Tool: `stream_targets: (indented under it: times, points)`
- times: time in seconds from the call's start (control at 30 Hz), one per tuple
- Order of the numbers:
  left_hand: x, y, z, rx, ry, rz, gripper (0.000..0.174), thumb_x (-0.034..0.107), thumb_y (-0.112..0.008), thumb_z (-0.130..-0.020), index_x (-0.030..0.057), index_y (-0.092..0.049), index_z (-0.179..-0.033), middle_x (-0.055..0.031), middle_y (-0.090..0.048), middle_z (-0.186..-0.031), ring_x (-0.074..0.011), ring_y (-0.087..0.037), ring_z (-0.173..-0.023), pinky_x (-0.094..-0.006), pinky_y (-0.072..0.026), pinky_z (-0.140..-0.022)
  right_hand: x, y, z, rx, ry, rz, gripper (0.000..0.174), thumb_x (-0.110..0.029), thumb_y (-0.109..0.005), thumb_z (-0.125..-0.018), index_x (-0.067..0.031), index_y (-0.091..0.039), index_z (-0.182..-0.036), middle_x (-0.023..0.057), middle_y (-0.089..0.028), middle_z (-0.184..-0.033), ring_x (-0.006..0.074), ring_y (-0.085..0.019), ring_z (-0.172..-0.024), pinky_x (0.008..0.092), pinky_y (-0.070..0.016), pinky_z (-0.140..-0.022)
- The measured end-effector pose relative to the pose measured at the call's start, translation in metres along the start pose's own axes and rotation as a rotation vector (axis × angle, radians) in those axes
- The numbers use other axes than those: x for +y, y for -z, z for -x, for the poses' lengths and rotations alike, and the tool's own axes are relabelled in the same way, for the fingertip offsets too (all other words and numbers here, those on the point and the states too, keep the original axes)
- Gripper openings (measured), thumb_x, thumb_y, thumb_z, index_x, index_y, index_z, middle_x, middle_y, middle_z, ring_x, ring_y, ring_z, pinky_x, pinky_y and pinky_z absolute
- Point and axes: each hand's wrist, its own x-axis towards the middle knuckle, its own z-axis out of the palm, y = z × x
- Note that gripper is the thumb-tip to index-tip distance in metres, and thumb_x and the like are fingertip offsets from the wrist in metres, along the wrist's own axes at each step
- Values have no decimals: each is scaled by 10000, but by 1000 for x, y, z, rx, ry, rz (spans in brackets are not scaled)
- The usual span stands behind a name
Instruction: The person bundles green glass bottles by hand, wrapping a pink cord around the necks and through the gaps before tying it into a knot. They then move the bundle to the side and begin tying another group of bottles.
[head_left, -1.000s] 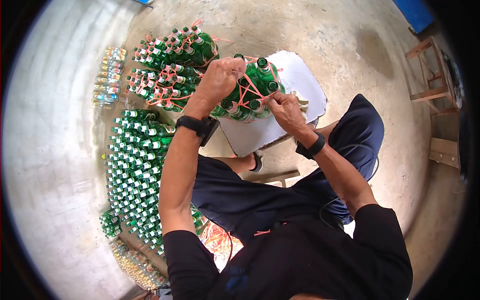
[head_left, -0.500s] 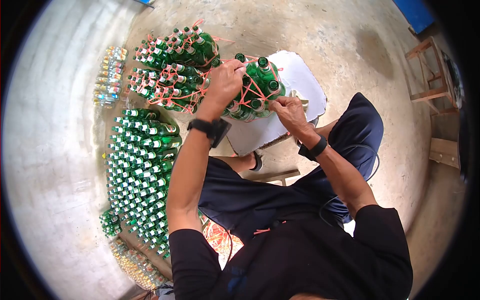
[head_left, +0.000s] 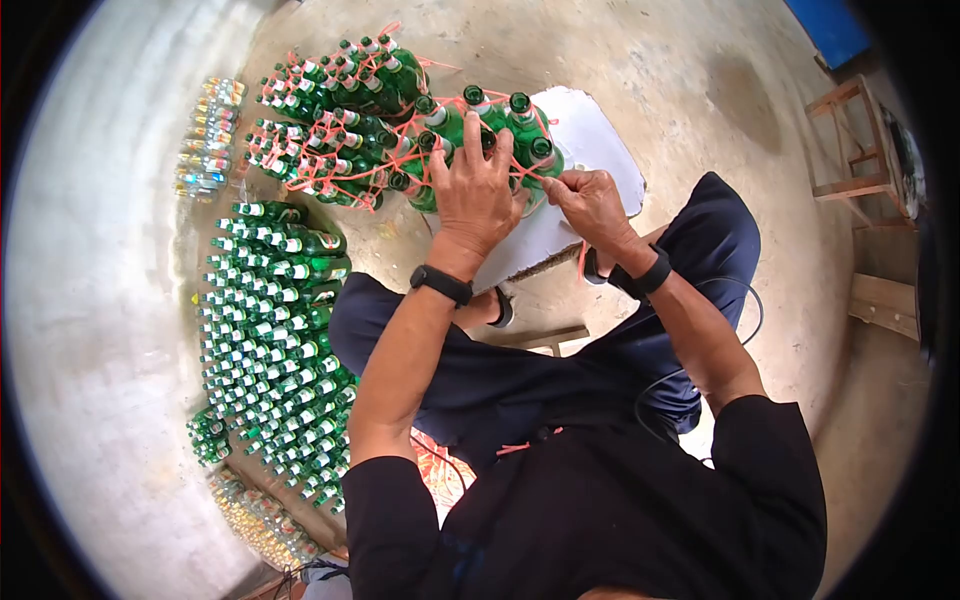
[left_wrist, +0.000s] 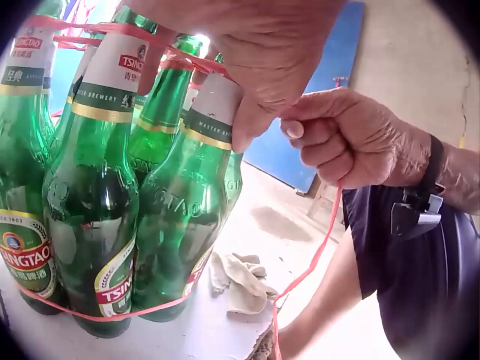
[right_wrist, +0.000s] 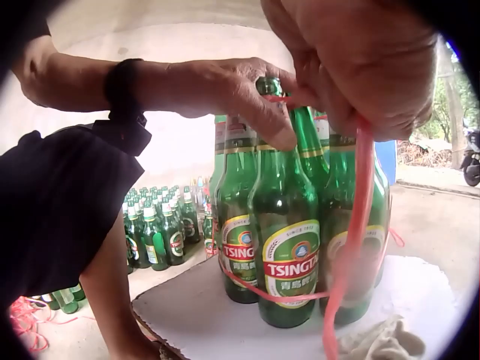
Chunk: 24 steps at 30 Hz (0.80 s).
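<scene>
A bundle of green beer bottles (right_wrist: 291, 247) stands upright on a white board (head_left: 605, 140), with pink plastic twine round the necks and low round the bodies. My left hand (head_left: 475, 205) lies over the bottle tops, fingers spread and fairly straight among the necks. Its thumb (right_wrist: 262, 120) rests against one neck near the front. Close beside it at the bundle's right edge, my right hand (head_left: 592, 210) pinches the pink twine (left_wrist: 319, 251), fingers curled. The twine's tail hangs from that hand past the board's edge.
A crumpled pale glove (left_wrist: 246, 283) lies on the board by the bottles. Tied bottle bundles (head_left: 340, 85) stand to the left, with rows of loose green bottles (head_left: 270, 330) nearer. Clear bottles (head_left: 208, 145) line the wall. A wooden stool (head_left: 855, 190) stands at the right.
My left hand has gone from a closed grip above the bundle's left side to lying spread over the bottle tops. The right hand stays near the right edge, moving slightly.
</scene>
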Motion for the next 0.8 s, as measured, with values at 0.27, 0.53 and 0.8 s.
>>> stream_targets:
  times: [0.27, 0.53, 0.8]
  points:
    - [2, 3, 2, 23, 30, 3, 745, 337, -805, -681, 124, -620, -1370, -199, -476, -1489, -291, -669, -1015, -517, -372, -1064, 13, 6, 4, -8, 17, 45, 357, -255, -686, -949, 56, -678, -773, 168, -508, -539, 107, -452, -508, 374, -420, -490]
    - [8, 2, 3, -12, 54, -6, 797, 326, -829, -666, 131, -594, -1402, -200, -454, -1506, -281, -667, -1048, -492, -379, -1013, -39, 33, 4, -101, 202, 244, 291, -144, -675, -919, 73, -628, -730, 256, -493, -588, 225, -416, -433, 397, -412, -470]
    - [5, 4, 2, -48, 39, 18, 806, 331, -857, -659, 116, -606, -1394, -206, -428, -1545, -267, -661, -1087, -453, -409, -915, -82, 55, -60, -269, 510, 576, 168, -81, -636, -773, 34, -590, -659, 262, -511, -623, 421, -526, -521, 467, -436, -512]
